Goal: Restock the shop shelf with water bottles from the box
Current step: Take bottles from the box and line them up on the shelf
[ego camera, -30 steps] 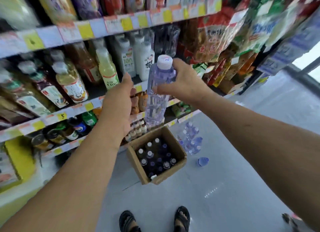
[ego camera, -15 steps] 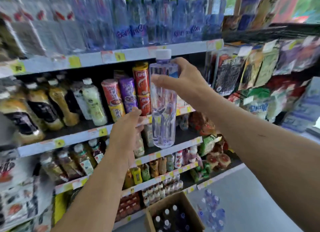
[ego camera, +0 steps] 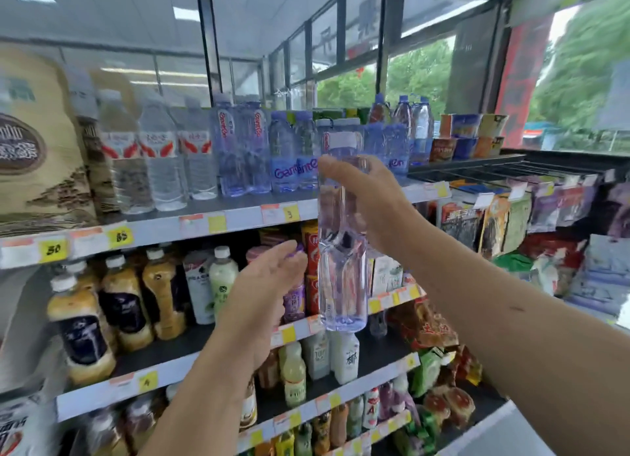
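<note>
- Left hand (ego camera: pixel 269 285): fingers loosely extended, nothing held. It is placed just beside the lower body of the bottle; contact cannot be made out.
- Right hand (ego camera: pixel 370 203): wrapped round the upper part of the water bottle (ego camera: pixel 342 285), below the white cap.
- Water bottle: held upright in the air, in front of the shelves and not yet set down. It is judged full, moderately heavy and thin-walled, so easily dented if squeezed, and smooth. Grasping at the narrowed waist is advised, with the base supported.
- Top shelf (ego camera: pixel 238 218): a row of similar bottles (ego camera: pixel 245 155) is stocked. Free space behind the held bottle is hidden.
</note>
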`<state>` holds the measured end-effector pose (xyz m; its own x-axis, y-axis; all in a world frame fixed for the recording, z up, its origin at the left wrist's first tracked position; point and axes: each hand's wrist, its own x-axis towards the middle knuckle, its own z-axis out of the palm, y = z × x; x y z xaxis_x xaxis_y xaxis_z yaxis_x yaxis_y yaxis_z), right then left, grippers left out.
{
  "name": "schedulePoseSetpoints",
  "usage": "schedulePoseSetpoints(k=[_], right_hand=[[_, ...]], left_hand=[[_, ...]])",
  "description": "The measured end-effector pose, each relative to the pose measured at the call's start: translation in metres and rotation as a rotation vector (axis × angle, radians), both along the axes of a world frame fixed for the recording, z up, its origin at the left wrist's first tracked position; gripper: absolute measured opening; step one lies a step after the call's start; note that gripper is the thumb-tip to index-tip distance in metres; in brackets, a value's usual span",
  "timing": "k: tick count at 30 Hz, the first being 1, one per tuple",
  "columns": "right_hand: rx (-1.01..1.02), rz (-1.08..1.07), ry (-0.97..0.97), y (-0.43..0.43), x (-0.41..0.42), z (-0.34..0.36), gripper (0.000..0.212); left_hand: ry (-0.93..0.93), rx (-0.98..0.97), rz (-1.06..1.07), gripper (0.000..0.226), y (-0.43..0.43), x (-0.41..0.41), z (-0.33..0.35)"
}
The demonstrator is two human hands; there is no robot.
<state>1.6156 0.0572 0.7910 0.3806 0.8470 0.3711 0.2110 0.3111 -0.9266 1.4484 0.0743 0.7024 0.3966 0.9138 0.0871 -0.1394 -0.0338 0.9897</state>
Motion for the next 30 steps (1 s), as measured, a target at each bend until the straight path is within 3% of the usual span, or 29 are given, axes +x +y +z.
schedulePoseSetpoints(k=[3, 11, 18, 19, 22, 24, 26, 30], right_hand=[[-0.026, 0.047, 0.028, 0.011, -0.007, 0.013, 0.051], [0.033, 0.020, -0.085, 0.048, 0.015, 0.028, 0.045], [0.093, 0.127, -0.042, 0.082, 0.046, 0.045, 0.032], [0.084, 0.126, -0.062, 0.090, 0.050, 0.048, 0.042], [0.073, 0.086, -0.093, 0.107, 0.053, 0.063, 0.101], [0.115, 0.100, -0.116, 0.121, 0.052, 0.077, 0.115], [0.167, 0.133, -0.128, 0.132, 0.045, 0.092, 0.108], [0.168, 0.164, -0.082, 0.165, 0.033, 0.114, 0.066]], left_hand=[[0.011, 0.092, -0.060, 0.053, 0.011, -0.004, 0.011], [-0.033, 0.061, 0.064, 0.063, 0.038, -0.011, 0.015], [-0.004, 0.149, 0.186, 0.046, 0.053, 0.034, 0.044], [-0.008, 0.152, 0.217, 0.038, 0.056, 0.040, 0.049], [-0.020, 0.161, 0.310, 0.035, 0.063, 0.048, 0.061], [-0.022, 0.178, 0.360, 0.040, 0.066, 0.046, 0.071], [-0.019, 0.192, 0.396, 0.041, 0.071, 0.039, 0.080], [-0.023, 0.201, 0.461, 0.032, 0.094, 0.019, 0.096]])
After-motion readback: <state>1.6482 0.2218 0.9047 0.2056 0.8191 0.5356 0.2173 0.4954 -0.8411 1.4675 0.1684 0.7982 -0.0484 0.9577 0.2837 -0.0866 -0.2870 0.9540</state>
